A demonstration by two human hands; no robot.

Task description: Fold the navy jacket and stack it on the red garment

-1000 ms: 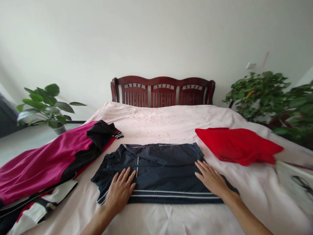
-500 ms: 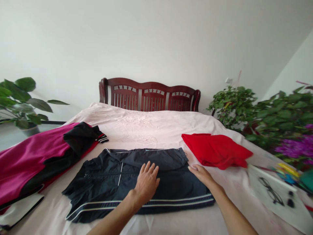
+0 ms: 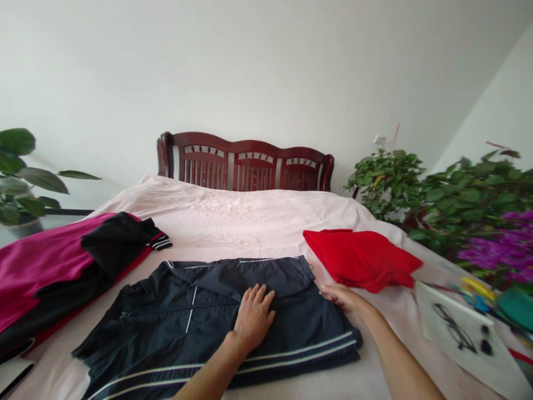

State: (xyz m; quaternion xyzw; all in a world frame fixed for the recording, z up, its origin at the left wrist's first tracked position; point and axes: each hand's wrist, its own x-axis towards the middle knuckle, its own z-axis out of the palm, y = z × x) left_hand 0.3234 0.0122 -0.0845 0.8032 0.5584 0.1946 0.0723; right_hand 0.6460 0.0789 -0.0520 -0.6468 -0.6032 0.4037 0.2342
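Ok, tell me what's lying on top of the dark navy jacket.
The left hand lies flat, palm down, on the middle of the navy jacket. The right hand touches its right edge. Whatever fabric lies beneath the palm is covered. The pink bedsheet lies underneath.

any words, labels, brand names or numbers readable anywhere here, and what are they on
None can be read.
Navy jacket under the left hand and right hand: white piping only, no lettering shows.
Red garment: plain.
Magenta and black garment: striped cuff, no text.
White board with eyeglasses at the right: no print visible.
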